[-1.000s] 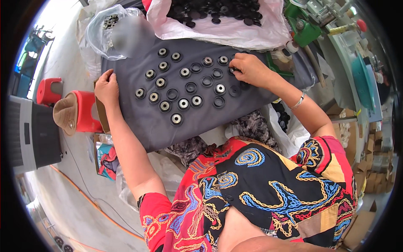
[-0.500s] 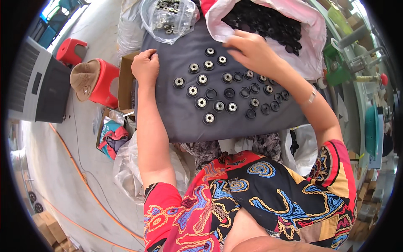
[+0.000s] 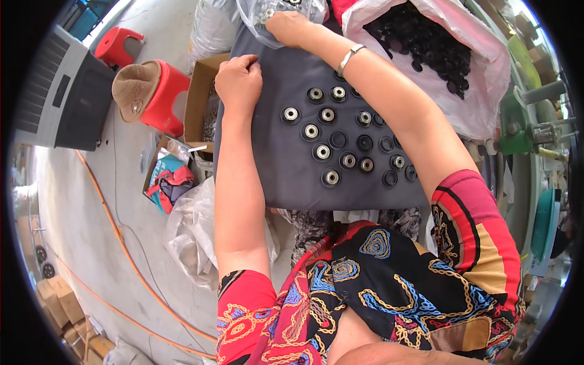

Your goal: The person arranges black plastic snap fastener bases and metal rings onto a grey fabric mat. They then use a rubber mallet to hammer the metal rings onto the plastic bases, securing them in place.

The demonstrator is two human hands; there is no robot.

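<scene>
My right hand point(image 3: 291, 28) reaches into the clear plastic bag point(image 3: 260, 29) of small metal bearings at the table's far side. Its fingers are curled, and a bearing point(image 3: 269, 13) shows beside the fingertips; what they grip is hidden. My left hand point(image 3: 238, 84) is closed in a loose fist by the table's left edge, its contents not visible. On the dark grey cloth point(image 3: 277, 173) lie several black rings point(image 3: 364, 143), some bare, others with a silver bearing point(image 3: 330, 177) seated in the middle. My right forearm covers part of them.
A white sack point(image 3: 486, 109) of black rings lies open at the far right. Left of the table are a cardboard box point(image 3: 196, 112) and a red stool point(image 3: 164, 100) with a hat on it. Green machinery point(image 3: 517, 129) stands at the right.
My right hand has moved left from beside the black rings' sack to the bag of bearings. My left hand stays closed near the table's left edge. The whole view has shifted slightly.
</scene>
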